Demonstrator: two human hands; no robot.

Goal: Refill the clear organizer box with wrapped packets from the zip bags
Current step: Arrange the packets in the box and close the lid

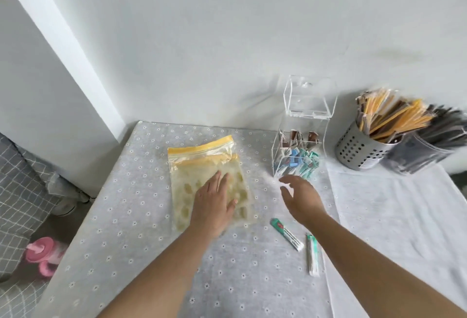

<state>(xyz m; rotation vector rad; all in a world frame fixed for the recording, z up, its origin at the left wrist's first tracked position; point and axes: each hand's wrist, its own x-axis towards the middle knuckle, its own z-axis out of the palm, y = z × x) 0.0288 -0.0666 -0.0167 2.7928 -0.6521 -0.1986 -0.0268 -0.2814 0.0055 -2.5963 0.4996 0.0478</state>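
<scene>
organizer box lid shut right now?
No. The clear organizer box has its lid flipped up against the wall, leaving the packets inside exposed below it.

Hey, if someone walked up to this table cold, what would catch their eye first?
Probably the two bare hands mid-table: the left hand lies flat on yellow-topped zip bags, the right hand hovers open before the clear organizer box, lid up, blue and green packets inside. Two green-and-white packets lie loose nearby, and a perforated metal caddy stuffed with stick sachets stands far right.
</scene>
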